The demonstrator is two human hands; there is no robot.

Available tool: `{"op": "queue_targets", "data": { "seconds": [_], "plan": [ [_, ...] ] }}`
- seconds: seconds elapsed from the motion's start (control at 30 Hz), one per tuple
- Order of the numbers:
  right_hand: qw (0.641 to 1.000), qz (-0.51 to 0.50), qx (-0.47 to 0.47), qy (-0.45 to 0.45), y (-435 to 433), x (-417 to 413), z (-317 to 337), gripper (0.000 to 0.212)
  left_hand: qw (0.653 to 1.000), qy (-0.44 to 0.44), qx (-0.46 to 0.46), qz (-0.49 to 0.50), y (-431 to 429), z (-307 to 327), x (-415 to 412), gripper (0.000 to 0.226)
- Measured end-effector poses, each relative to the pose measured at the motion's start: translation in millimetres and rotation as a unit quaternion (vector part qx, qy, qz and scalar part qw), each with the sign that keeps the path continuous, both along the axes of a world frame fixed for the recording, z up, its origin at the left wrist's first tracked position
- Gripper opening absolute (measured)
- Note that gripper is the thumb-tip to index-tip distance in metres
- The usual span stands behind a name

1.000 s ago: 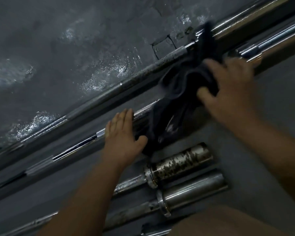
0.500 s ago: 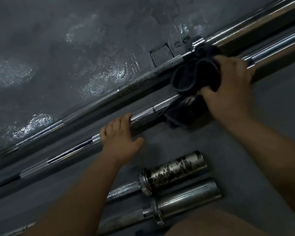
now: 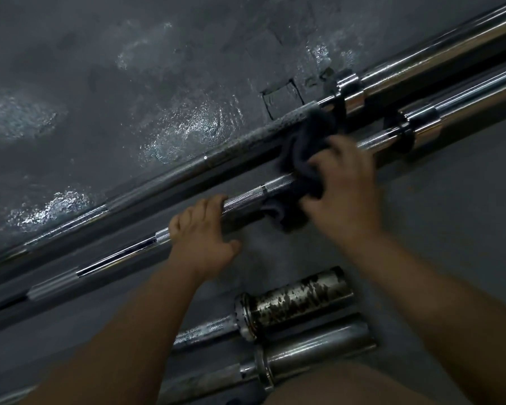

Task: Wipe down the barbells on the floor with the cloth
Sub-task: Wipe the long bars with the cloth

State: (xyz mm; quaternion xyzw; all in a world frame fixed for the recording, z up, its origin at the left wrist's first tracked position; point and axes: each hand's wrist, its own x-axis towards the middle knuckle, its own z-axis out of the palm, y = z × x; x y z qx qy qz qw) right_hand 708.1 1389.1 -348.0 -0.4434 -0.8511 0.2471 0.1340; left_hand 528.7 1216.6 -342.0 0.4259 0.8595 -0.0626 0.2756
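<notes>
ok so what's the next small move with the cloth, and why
Probably slide the cloth right along the barbell shaft toward its collar. The right hand grips the cloth bunched over the shaft, the left hand holds the knurled part steady beside it, and bare shaft shows between cloth and collar.

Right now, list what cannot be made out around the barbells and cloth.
All head view.
Wiped barbell: one stretch hidden under the cloth and right hand, another under the left hand.
Far barbell: both ends cut off by the frame edges.
Rusty sleeve: its shaft disappears behind the left forearm.
Lower sleeve: partly covered by a leg at the bottom edge.
</notes>
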Motion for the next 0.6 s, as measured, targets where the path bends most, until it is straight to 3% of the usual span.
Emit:
{"op": "queue_targets", "data": {
  "seconds": [0.1,0.17,0.27,0.33,0.4,0.47,0.53,0.6],
  "plan": [
    [0.986,0.147,-0.069,0.026,-43.0,-35.4,9.7,0.053,1.0,-0.022,-0.005,0.014,2.2,6.2,-1.8,0.093],
    [0.976,0.188,-0.093,0.05,-28.0,-34.8,23.5,0.051,1.0,-0.012,-0.002,0.019,-0.6,10.8,5.0,0.1],
    [0.996,0.065,0.007,0.058,23.4,10.3,19.0,0.05,1.0,-0.012,-0.006,0.014,-12.9,13.4,22.1,0.105],
    [0.996,-0.084,0.026,0.029,37.9,42.5,9.4,0.052,1.0,-0.023,0.003,0.016,-22.8,14.0,33.5,0.107],
    [0.99,-0.137,0.021,0.0,4.5,42.5,1.8,0.053,0.999,-0.036,0.009,0.016,-32.8,14.6,46.7,0.107],
    [0.999,-0.017,-0.027,0.019,-52.7,18.4,0.6,0.055,0.998,-0.049,0.019,0.016,-42.1,15.8,57.2,0.105],
    [0.978,0.17,-0.107,0.049,-93.9,-4.2,8.0,0.055,0.998,-0.048,0.037,0.013,-50.4,16.3,61.8,0.101],
    [0.963,0.215,-0.151,0.066,-79.3,-4.6,15.8,0.056,0.998,-0.04,0.05,0.001,-54.1,16.6,62.1,0.093]
  ]
}}
